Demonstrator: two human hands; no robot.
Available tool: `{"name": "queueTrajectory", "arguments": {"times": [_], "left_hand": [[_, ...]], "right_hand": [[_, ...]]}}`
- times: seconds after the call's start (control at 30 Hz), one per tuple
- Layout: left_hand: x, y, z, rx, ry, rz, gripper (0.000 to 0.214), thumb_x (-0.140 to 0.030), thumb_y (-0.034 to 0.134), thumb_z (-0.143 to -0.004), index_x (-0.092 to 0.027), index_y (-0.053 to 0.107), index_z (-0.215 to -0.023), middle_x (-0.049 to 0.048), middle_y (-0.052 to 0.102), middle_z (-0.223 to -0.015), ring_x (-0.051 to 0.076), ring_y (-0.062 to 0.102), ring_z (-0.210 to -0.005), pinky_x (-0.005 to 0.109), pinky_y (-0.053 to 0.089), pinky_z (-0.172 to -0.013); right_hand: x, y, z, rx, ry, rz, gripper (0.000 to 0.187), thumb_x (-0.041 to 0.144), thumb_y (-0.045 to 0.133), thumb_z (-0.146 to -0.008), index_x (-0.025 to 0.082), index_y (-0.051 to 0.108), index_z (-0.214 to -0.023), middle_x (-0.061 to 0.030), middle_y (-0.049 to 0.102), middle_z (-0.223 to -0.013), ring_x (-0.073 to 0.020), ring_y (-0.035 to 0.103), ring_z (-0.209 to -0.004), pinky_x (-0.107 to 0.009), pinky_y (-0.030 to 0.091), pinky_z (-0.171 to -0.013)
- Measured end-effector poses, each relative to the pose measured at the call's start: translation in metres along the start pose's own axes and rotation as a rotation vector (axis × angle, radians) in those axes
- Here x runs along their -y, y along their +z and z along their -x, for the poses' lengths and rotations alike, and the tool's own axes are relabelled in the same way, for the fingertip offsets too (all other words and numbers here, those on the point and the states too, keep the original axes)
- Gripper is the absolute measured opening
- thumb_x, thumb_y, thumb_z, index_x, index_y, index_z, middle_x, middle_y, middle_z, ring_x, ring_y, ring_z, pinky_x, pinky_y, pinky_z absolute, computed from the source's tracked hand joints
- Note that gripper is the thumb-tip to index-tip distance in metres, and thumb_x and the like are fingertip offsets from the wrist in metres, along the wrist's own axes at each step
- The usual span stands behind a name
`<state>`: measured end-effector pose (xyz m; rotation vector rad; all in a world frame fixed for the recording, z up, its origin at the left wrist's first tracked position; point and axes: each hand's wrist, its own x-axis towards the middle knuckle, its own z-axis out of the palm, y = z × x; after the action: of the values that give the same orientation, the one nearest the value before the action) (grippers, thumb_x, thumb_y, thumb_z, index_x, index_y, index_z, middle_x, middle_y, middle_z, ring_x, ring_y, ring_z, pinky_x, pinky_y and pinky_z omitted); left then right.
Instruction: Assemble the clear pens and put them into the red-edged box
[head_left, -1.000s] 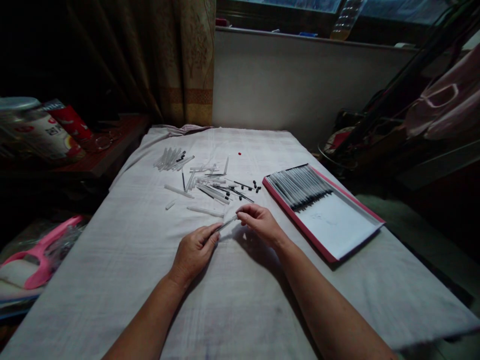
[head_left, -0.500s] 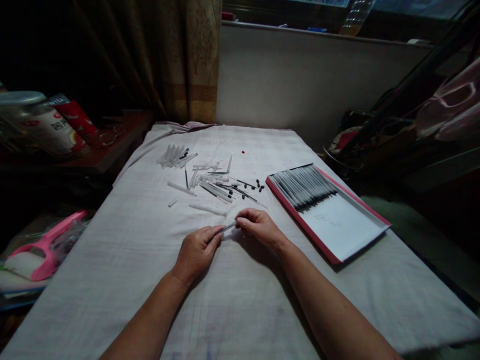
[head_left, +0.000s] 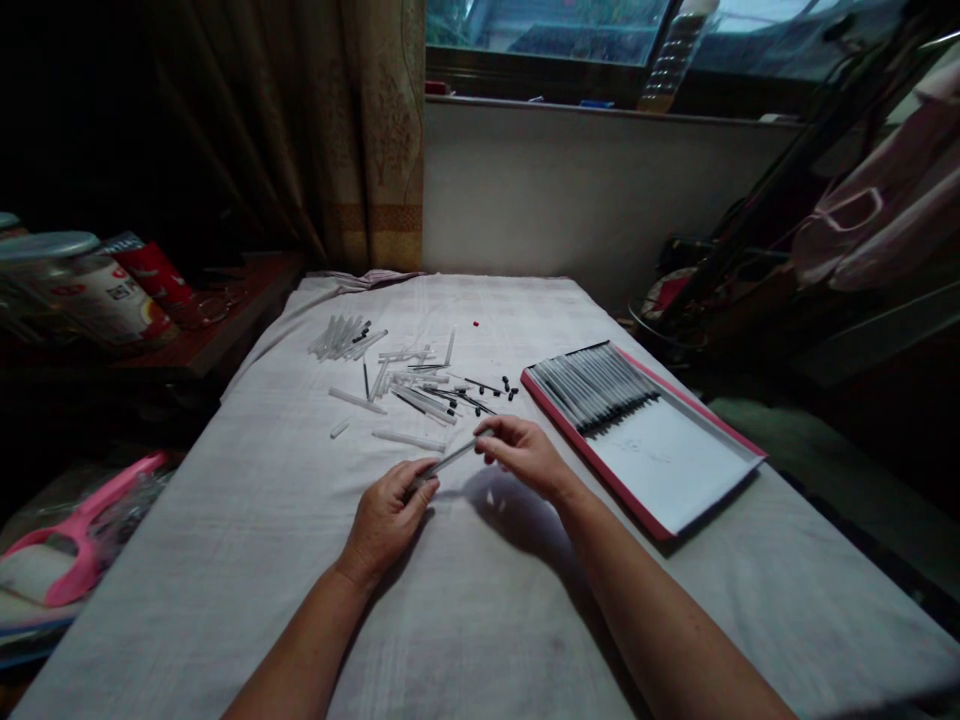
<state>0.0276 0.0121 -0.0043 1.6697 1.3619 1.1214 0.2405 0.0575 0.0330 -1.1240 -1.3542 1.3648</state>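
Between my two hands is a thin pen (head_left: pixel 455 457), held slanted over the near middle of the table. My left hand (head_left: pixel 386 510) is closed on its lower end, and my right hand (head_left: pixel 523 452) pinches the upper end with the fingertips. Just beyond lie loose clear pen barrels (head_left: pixel 409 440), dark refills (head_left: pixel 480 384) and small black caps (head_left: pixel 512 393). A bundle of barrels (head_left: pixel 339 337) sits farther back on the left. To the right, a shallow red-edged box (head_left: pixel 637 500) holds a row of pens (head_left: pixel 592 385) with black ends.
A white cloth (head_left: pixel 247 560) covers the table. At the left stand a lidded jar (head_left: pixel 97 300) and a red can (head_left: pixel 159 272) on a wooden surface, with a pink tape dispenser (head_left: pixel 82 530) lower down. A curtain (head_left: pixel 375 150) hangs behind; a bottle (head_left: pixel 670 60) is on the windowsill.
My hands have drawn apart, so more of the pen shows between them. My left hand has shifted slightly down and left. The whole view has tilted up a little.
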Motion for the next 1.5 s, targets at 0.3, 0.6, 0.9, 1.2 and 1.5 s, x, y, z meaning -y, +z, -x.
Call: {"name": "queueTrajectory", "arguments": {"times": [0.3,0.6,0.9,1.2,1.5], "left_hand": [[0.004,0.0,-0.001,-0.086,-0.091,-0.023,0.046,-0.037,0.06,-0.081,-0.022,0.061,-0.125,0.0055,0.068,-0.101,0.012,0.062,-0.065,0.025,0.051,-0.065],[0.006,0.002,-0.003,-0.103,-0.11,-0.033,0.043,-0.037,0.061,-0.08,-0.023,0.064,-0.121,0.0055,0.07,-0.098,0.013,0.062,-0.064,0.025,0.052,-0.062],[0.003,0.001,-0.004,-0.099,-0.168,0.014,0.045,-0.041,0.061,-0.079,-0.022,0.065,-0.119,0.0054,0.069,-0.096,0.014,0.063,-0.064,0.027,0.053,-0.062],[0.007,0.002,-0.004,-0.09,-0.148,-0.001,0.042,-0.039,0.06,-0.081,-0.021,0.065,-0.12,0.0063,0.069,-0.098,0.014,0.065,-0.068,0.025,0.053,-0.063],[0.002,0.001,-0.01,-0.147,-0.219,0.163,0.046,-0.043,0.059,-0.08,-0.015,0.065,-0.116,0.0059,0.069,-0.09,0.012,0.063,-0.059,0.026,0.055,-0.058]], "right_hand": [[0.056,-0.175,-0.019,-0.914,-0.267,0.282,0.028,0.041,0.07,-0.065,0.018,0.062,-0.078,0.0041,0.052,-0.057,-0.0091,0.041,-0.046,-0.022,0.032,-0.042],[0.047,-0.224,-0.068,-0.628,0.103,1.246,0.026,0.039,0.059,-0.084,0.017,0.071,-0.09,-0.0088,0.073,-0.085,-0.0206,0.064,-0.079,-0.029,0.043,-0.067],[0.017,-0.192,-0.114,-0.344,0.283,1.473,0.039,0.047,0.054,-0.088,0.022,0.072,-0.112,-0.0101,0.072,-0.112,-0.0245,0.065,-0.1,-0.029,0.045,-0.075],[0.015,-0.189,-0.105,-0.411,0.281,1.493,0.037,0.033,0.045,-0.092,0.019,0.071,-0.114,-0.0131,0.071,-0.114,-0.0256,0.065,-0.101,-0.031,0.045,-0.077],[0.03,-0.098,-0.115,-0.294,-0.02,1.527,0.035,0.034,0.042,-0.094,0.022,0.07,-0.112,-0.0092,0.071,-0.113,-0.024,0.065,-0.1,-0.029,0.045,-0.078]]}}
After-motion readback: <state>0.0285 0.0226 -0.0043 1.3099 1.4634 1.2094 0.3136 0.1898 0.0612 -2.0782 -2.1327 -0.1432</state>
